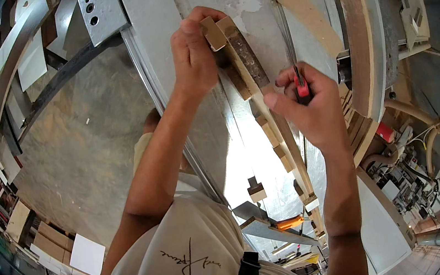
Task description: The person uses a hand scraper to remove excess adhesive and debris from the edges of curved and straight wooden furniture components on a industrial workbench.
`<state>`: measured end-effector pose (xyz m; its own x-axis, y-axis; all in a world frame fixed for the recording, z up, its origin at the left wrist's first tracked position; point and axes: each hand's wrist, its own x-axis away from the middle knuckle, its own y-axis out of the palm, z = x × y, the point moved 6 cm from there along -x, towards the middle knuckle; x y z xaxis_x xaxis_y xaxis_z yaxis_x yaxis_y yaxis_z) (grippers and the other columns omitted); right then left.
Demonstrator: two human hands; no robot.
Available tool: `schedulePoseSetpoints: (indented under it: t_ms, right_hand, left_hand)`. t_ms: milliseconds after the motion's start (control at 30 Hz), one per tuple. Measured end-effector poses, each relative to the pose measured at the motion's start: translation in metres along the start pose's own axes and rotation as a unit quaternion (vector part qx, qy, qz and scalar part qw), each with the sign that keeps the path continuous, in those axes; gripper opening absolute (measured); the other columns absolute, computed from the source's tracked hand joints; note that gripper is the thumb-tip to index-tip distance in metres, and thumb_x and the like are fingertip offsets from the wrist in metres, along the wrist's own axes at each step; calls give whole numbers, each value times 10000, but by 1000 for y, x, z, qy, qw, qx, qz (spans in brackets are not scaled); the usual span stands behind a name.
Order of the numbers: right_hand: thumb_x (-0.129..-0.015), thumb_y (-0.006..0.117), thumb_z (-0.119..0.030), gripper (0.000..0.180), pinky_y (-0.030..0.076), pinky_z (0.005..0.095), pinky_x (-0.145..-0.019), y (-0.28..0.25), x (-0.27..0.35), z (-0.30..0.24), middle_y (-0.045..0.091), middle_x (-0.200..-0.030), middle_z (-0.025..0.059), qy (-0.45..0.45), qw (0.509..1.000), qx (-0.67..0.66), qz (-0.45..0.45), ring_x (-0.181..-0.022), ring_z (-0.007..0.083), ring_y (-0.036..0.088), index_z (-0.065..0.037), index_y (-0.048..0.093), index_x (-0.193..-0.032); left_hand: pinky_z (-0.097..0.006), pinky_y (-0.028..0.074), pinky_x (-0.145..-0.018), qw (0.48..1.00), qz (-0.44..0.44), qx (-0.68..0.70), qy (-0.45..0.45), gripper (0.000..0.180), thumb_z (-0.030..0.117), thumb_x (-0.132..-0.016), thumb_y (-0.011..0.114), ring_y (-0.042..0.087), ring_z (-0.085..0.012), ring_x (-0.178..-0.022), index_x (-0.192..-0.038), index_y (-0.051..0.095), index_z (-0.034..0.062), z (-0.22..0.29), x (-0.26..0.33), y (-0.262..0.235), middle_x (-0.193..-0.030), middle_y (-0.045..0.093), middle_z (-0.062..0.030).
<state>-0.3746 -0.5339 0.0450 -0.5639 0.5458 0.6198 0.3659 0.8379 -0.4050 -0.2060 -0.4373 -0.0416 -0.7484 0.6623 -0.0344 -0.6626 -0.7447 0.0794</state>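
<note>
My left hand [196,51] is closed round the far end of a long wooden strip [246,59], its thumb against a small wood block [213,34]. The strip runs toward me over a grey metal machine table [235,2], with several small blocks [270,133] along its left edge. To the right of the strip my right hand [310,106] is closed on a small tool with a red and black handle [303,91]. A slim dark part points up from the handle; its exact kind is unclear. The right thumb is close to the strip's edge.
A wooden board [297,7] lies at the far right of the table, beside a curved wood-edged rail [359,35]. A loose block [256,189] and an orange-handled tool [290,223] are nearer me. Boards and panels [51,246] stand at the left; hoses [430,132] hang at right.
</note>
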Motion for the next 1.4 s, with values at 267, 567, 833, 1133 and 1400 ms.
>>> schedulePoseSetpoints:
  t_ms: [267, 567, 833, 1133, 1400]
  right_hand:
    - [-839, 820, -229, 632, 496, 349, -872, -18, 54, 36, 576, -1071, 138, -129, 989, 14, 68, -965, 204, 574, -51, 469, -1333]
    - [-819, 813, -92, 361, 577, 373, -773, -13, 64, 2, 693, -1092, 110, -326, 904, 251, 116, -876, 261, 661, -34, 669, -1145]
    - [-783, 809, -68, 286, 557, 327, -681, -3, 42, -27, 713, -989, 56, -371, 871, 281, 157, -805, 217, 651, -54, 736, -1060]
    - [-793, 801, -97, 265, 542, 326, -656, -5, 40, -31, 712, -961, 52, -385, 864, 284, 156, -767, 216, 639, -58, 736, -1046]
    - [-801, 789, -89, 245, 533, 332, -640, -10, 45, -26, 709, -937, 56, -373, 866, 299, 147, -736, 221, 625, -49, 734, -1036]
  left_hand:
    - [-305, 500, -829, 1000, -11, -12, 21, 915, 759, -999, 99, 632, -168, -868, -1011, 628, 13, 4, 0, 1, -922, 666, -82]
    - [-294, 495, -832, 999, -1, -33, 15, 925, 767, -993, 88, 627, -162, -868, -1013, 629, 17, 1, 0, -1, -916, 665, -76]
    - [-290, 484, -833, 1000, 4, -24, -5, 933, 769, -995, 80, 615, -158, -866, -1016, 626, 12, 2, 1, -1, -915, 659, -70]
    - [-279, 482, -807, 999, -7, -39, 0, 933, 776, -992, 89, 611, -154, -857, -1013, 628, 15, 6, 0, 0, -915, 660, -69]
    - [-281, 484, -789, 999, -3, -33, -6, 945, 786, -980, 76, 606, -144, -841, -1014, 632, 23, 3, 0, 1, -909, 657, -62]
